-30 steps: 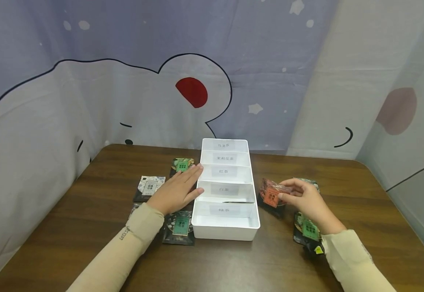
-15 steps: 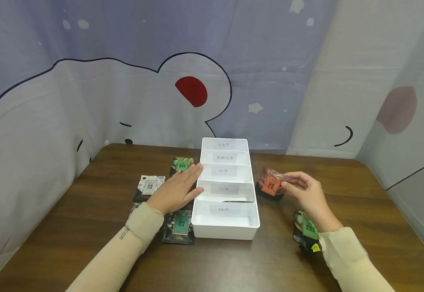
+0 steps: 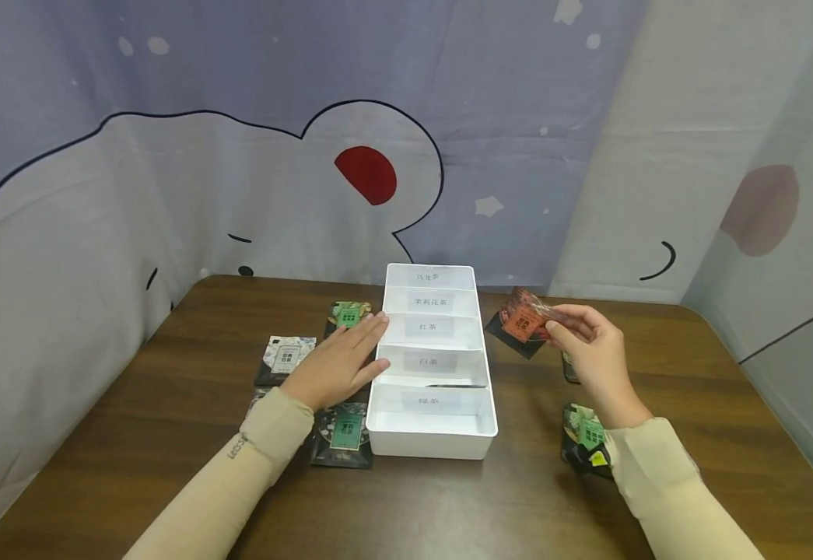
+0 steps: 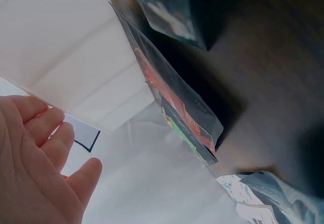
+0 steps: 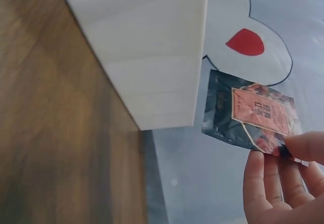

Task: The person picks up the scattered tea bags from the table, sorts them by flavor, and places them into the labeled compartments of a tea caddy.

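Note:
My right hand (image 3: 598, 362) pinches a red-labelled tea sachet (image 3: 523, 320) by its edge, thumb on top. It holds the sachet up just right of a white divided box (image 3: 431, 447); in the right wrist view the sachet (image 5: 253, 115) hangs beside the box's outer wall. My left hand (image 3: 339, 364) lies with fingers extended, fingertips at the box's left rim. Printed labels mark the box's compartments, and a thin dark sachet edge (image 3: 457, 386) shows in the second from the front.
Left of the box lie a green sachet (image 3: 350, 314), a white sachet (image 3: 287, 358) and a teal-labelled sachet (image 3: 345, 437), some partly under my left arm. On the right is a green-labelled sachet (image 3: 584, 432), with another (image 3: 569, 367) mostly hidden behind my right hand. A patterned curtain (image 3: 266, 187) hangs behind the table.
My right hand has raised the red sachet from the tabletop and carried it toward the back, keeping its pinch. The left hand has stayed at the box rim.

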`<state>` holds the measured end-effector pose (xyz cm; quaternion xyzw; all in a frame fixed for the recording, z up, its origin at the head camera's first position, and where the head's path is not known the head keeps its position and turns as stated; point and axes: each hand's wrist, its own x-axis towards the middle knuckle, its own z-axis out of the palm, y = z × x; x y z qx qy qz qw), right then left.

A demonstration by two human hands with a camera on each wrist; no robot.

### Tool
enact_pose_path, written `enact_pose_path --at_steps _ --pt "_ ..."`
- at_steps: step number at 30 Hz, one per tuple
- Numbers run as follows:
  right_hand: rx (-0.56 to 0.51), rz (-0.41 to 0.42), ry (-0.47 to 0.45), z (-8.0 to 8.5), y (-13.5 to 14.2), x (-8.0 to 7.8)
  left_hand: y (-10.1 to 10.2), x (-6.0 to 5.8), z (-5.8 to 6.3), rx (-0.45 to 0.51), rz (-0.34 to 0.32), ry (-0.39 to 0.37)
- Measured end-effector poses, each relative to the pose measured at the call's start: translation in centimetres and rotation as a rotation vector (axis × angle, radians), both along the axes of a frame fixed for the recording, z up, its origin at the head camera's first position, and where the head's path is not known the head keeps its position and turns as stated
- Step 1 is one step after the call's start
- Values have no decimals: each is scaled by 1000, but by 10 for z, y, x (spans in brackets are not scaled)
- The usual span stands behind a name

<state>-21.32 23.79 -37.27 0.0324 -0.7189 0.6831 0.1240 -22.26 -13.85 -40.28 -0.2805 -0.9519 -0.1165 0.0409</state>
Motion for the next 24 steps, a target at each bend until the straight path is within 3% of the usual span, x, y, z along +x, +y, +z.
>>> enact_pose_path --at_steps 8,14,24 --pt "-68 -38 79 13 -19 -3 0 1 1 0 -2 2" --pt "-113 -1 118 18 -33 -8 0 1 1 -8 -4 10" --pt "-26 99 138 17 -51 -19 -1 1 1 -20 -14 29"
